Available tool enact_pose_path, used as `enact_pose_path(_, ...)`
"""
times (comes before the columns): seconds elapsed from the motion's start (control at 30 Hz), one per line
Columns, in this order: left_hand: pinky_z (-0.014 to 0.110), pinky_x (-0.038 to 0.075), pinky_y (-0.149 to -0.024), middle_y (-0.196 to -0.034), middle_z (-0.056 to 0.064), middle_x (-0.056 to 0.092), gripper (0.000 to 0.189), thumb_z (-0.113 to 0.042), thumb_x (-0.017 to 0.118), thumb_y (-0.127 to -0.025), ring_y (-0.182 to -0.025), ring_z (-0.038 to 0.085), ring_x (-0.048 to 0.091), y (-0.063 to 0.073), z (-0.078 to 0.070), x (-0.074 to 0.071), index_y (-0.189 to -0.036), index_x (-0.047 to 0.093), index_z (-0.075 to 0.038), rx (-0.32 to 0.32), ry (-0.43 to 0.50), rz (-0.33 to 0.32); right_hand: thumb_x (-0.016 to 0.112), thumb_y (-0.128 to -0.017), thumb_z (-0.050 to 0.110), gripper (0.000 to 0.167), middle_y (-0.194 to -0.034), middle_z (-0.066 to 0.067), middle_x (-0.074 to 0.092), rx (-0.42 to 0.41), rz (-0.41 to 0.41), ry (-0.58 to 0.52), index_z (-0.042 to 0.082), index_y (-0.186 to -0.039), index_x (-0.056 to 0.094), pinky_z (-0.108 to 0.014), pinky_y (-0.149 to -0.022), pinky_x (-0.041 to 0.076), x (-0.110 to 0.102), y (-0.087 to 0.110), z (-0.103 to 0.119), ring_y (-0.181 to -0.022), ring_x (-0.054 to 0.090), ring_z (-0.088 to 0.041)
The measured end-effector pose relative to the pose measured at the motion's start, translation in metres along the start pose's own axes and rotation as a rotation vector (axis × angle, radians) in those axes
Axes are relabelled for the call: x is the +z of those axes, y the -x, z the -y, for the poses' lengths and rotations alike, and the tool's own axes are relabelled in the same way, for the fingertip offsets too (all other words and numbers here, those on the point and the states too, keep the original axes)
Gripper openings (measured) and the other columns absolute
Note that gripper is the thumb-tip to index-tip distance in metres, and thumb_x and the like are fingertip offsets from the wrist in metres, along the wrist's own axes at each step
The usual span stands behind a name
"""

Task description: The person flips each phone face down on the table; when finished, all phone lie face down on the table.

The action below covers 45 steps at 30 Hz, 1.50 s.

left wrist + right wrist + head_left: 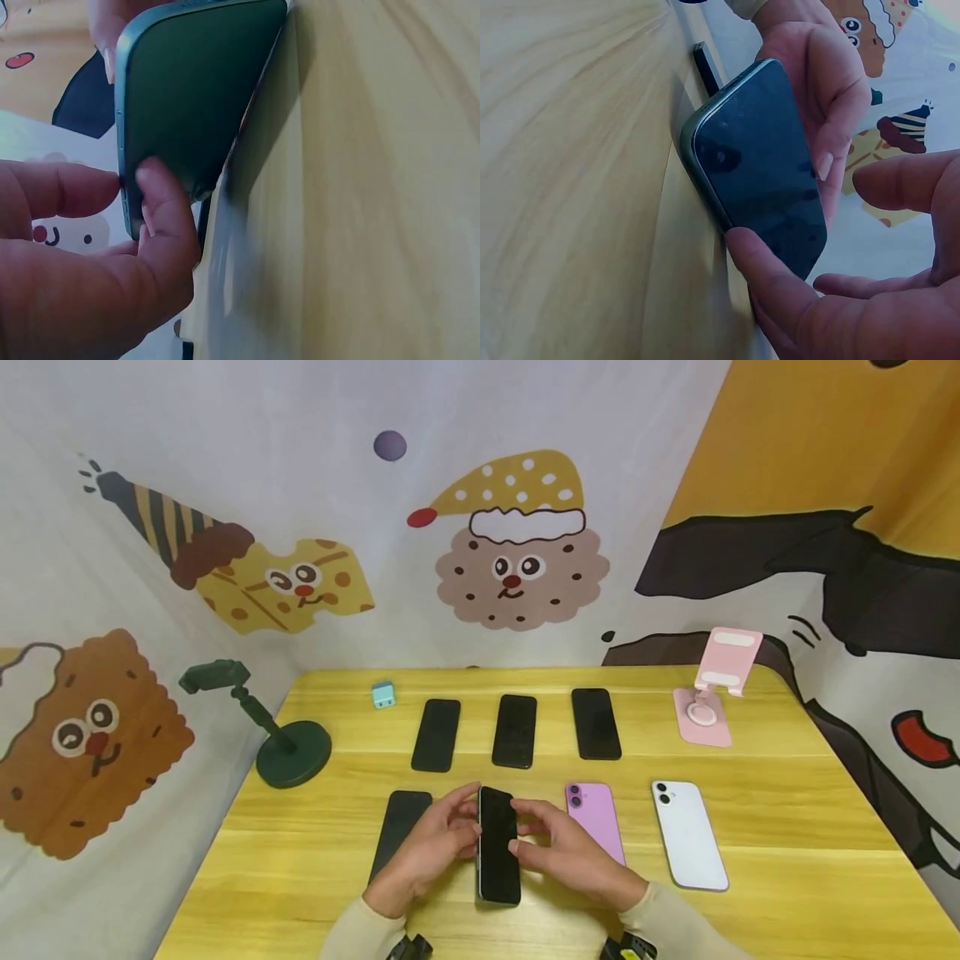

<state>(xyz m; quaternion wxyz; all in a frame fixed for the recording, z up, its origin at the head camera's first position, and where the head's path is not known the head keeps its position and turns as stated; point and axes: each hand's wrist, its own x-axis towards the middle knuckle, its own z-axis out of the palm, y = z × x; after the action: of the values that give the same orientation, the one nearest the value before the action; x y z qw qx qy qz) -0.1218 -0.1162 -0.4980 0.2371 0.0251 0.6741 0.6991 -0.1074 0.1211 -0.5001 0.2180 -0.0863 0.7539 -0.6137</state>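
Note:
A smartphone (498, 852) with a black screen stands tilted over the table's near middle, screen toward me. The left wrist view shows its dark green back (199, 82). My left hand (431, 847) pinches its left edge, thumb at the side and a finger curled against the back. My right hand (566, 852) is at the opposite edge. In the right wrist view one finger (761, 259) of it touches that edge, while another digit stands apart from the phone. A dark phone (401, 822) lies partly under my left forearm, and a pink phone (596, 814) beside my right hand.
Behind lie three dark phones, left (437, 735), middle (514, 731) and right (596, 724). A white phone (690, 835) lies at right. A green stand (292, 756), a light-blue cube (383, 695) and a pink phone stand (727, 660) are on the wooden table (810, 827).

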Motion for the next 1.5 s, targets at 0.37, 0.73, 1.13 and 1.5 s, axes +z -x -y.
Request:
enact_pose_path(0.37,0.038,0.062,-0.087,-0.152,0.025,0.05,0.062,-0.009,0.061,-0.106,-0.115,0.025,0.068,-0.003,0.003,0.012,-0.164,0.04,-0.014,-0.011,0.054,0.097,0.071,-0.103,0.024,0.074,-0.154,-0.025,0.05,-0.009,0.065,-0.095,0.001,-0.163,0.035,-0.046,-0.098,0.06,0.001,-0.002,0.002,-0.137,0.054,-0.04)
enact_pose_path(0.73,0.043,0.063,-0.087,-0.161,0.023,0.04,0.073,-0.007,0.066,-0.104,-0.122,0.023,0.064,-0.006,0.007,0.026,-0.165,0.038,-0.036,-0.045,0.025,0.149,0.064,-0.107,0.016,0.064,-0.158,-0.028,0.042,-0.014,0.064,-0.167,0.003,-0.161,0.034,-0.047,-0.085,0.065,-0.002,0.001,0.003,-0.136,0.056,-0.042)
enact_pose_path(1.13,0.032,0.054,-0.09,-0.15,0.015,0.049,0.076,-0.007,0.076,-0.097,-0.121,0.029,0.057,-0.009,0.004,0.031,-0.158,0.047,-0.039,0.046,-0.227,0.08,0.055,-0.103,0.001,0.064,-0.152,-0.029,0.048,-0.011,0.017,-0.161,0.001,-0.162,0.029,-0.049,-0.075,0.065,-0.007,0.003,0.007,-0.122,0.066,-0.036)
enact_pose_path(1.5,0.038,0.061,-0.075,-0.162,0.022,0.039,0.084,0.002,0.073,-0.096,-0.098,0.022,0.066,-0.006,0.001,0.022,-0.165,0.038,-0.03,-0.001,-0.145,-0.003,0.051,-0.102,-0.003,0.063,-0.145,-0.027,0.048,0.02,-0.024,-0.189,0.004,-0.161,0.03,-0.049,-0.074,0.065,-0.015,-0.007,0.004,-0.11,0.069,-0.028)
